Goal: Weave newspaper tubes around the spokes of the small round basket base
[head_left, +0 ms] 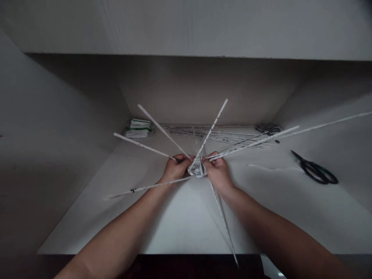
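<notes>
Between my hands is a small round woven paper base (pixel 197 168), with several rolled newspaper sticks (pixel 213 126) fanning out from it in all directions. My left hand (pixel 176 167) grips its left rim, thumb and fingers closed. On the right side, my right hand (pixel 216 170) pinches the rim where a long paper stick (pixel 255 142) leaves toward the far right. One stick crosses over my left wrist, and another slants down past the table's front edge. My fingertips are partly hidden behind the weaving.
Black-handled scissors (pixel 318 172) lie at the right beside a thin white paper strip (pixel 273 167). Spare paper sticks (pixel 232 136) are spread along the back wall, with a dark coiled object (pixel 269 129) at their right end. A green-and-white packet (pixel 139 128) sits at the back left. A shelf (pixel 186 31) overhangs the table.
</notes>
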{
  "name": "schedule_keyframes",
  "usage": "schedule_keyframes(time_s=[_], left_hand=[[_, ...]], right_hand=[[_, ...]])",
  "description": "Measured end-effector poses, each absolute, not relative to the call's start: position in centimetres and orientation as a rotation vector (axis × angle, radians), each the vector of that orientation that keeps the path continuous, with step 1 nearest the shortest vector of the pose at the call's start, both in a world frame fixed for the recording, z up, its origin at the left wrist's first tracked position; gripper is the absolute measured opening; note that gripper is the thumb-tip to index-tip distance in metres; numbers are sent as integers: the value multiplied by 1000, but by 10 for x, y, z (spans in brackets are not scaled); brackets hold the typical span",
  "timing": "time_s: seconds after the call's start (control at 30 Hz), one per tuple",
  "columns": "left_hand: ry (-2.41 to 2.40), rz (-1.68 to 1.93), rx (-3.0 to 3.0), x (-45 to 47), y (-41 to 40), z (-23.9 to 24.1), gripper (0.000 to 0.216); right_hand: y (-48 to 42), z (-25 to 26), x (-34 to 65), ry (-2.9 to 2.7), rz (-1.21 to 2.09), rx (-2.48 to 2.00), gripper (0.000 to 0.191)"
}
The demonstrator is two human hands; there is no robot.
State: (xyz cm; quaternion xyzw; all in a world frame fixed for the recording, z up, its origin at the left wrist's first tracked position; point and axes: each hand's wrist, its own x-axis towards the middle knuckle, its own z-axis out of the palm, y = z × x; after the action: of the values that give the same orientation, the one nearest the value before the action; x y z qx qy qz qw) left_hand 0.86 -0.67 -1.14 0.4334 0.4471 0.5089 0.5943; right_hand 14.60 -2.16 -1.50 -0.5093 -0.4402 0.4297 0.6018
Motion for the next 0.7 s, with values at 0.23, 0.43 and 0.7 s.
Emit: schedule_keyframes(time_s=[0.23,0.43,0.7], left_hand=[[1062,1138,999,8,-7,-9,27],[805,744,1116,-30,-1,9,43],[981,760,980,-35,8,4,25]], right_hand=[[-21,-19,150,-1156,873,-1209,20],[-10,-19,158,-1218,879,-1195,16],[-13,-13,160,-1487,791,-1219,12]])
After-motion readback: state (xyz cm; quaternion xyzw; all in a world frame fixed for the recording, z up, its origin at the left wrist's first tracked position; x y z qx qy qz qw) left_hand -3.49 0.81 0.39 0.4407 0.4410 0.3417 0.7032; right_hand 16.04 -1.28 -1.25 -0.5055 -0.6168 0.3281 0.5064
